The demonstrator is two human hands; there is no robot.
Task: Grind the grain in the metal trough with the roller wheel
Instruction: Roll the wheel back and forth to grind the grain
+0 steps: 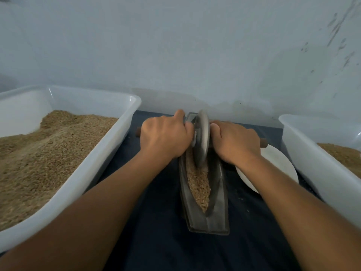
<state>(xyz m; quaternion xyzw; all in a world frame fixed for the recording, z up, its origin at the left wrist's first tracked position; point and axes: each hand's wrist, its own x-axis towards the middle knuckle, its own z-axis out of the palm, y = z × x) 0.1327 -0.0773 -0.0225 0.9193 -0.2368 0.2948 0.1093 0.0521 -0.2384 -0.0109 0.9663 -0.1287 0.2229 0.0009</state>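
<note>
1. A pale wall rises behind everything, well beyond the far end of the metal trough, with dark scuffs toward its right side.
2. A dark blue cloth covers the surface under the trough and spreads out on both sides of it.
3. A big white plastic tub stands to the left of the trough, heaped with brown grain.
4. A second white tub stands to the right of the trough, cut off by the frame edge, with some of the same grain showing in it.
5. The metal trough, long and boat-shaped, lies in the middle of the cloth, its length running away from the person.
6. A white round plate lies just right of the trough, between it and the right tub, partly covered by the right forearm.
7. The roller wheel, a grey metal disc, stands on edge in the far half of the trough, its lower rim sunk in the grain.
8. The grain fills the trough's groove from the wheel toward the near end.
9. The left hand grips the wooden handle on the wheel's left, fingers curled round it, only the stub end showing.
10. The right hand grips the handle on the wheel's right in the same way.
</note>
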